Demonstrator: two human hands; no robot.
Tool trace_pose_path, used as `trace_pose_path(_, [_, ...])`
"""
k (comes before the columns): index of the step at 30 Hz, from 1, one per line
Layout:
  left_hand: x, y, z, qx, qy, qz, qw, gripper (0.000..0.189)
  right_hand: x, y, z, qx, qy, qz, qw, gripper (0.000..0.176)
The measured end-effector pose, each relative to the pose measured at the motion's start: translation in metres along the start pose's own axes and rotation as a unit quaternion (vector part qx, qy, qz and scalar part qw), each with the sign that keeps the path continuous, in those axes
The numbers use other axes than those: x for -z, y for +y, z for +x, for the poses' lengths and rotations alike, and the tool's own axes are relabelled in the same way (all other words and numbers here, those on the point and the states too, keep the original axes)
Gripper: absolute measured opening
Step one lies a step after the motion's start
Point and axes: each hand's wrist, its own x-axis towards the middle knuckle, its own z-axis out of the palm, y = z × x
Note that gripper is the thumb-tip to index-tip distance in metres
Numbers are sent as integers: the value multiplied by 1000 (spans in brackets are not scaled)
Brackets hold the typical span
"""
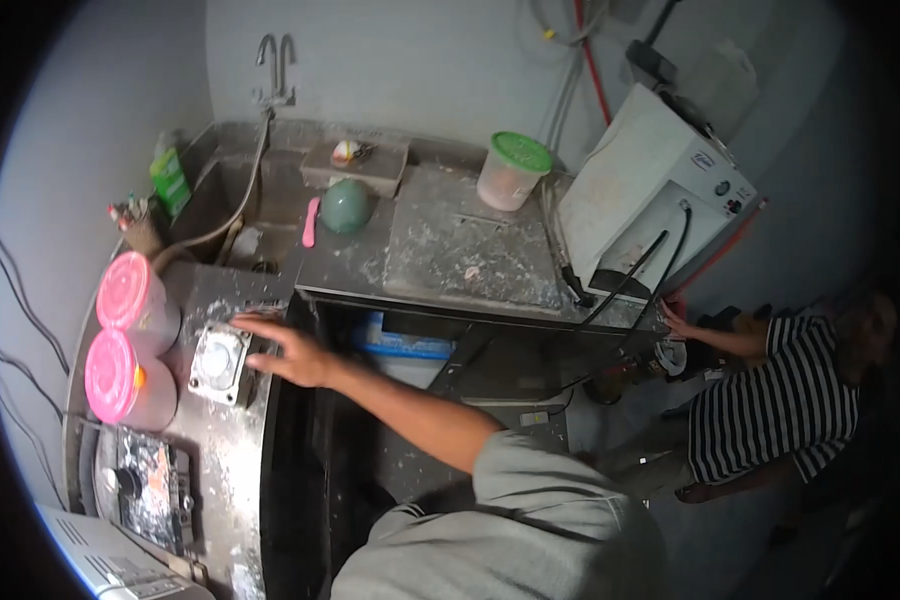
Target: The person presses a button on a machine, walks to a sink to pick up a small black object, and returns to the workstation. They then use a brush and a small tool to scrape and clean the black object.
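My right hand (295,358) reaches over the left counter, fingers apart. Its fingertips are right at the upper and right edges of a square metal block (220,362), which has a round raised centre, holes at its corners and white residue on it. The hand does not close around the block. Just left of the block stand two tubs with pink lids, an upper pink-lidded tub (132,292) and a lower pink-lidded tub (118,378). My left hand is out of view.
A sink (260,190) with tap (273,75) lies behind. Nearby are a green rounded bowl (347,206), pink spatula (311,222), green-lidded tub (515,172) and white machine (650,180). A black-and-metal device (155,490) sits lower left. Another person (770,400) stands at right.
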Motion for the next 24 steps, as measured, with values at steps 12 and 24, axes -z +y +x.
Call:
trace_pose_path(12, [-19, -10, -16, -21, 2, 49, 999, 26, 499, -191, -69, -105, 339, -516, 779, 20])
trace_pose_path(24, [-190, 153, -170, -281, -117, 18, 952, 22, 750, -351, -197, -270, 329, -686, 590, 46])
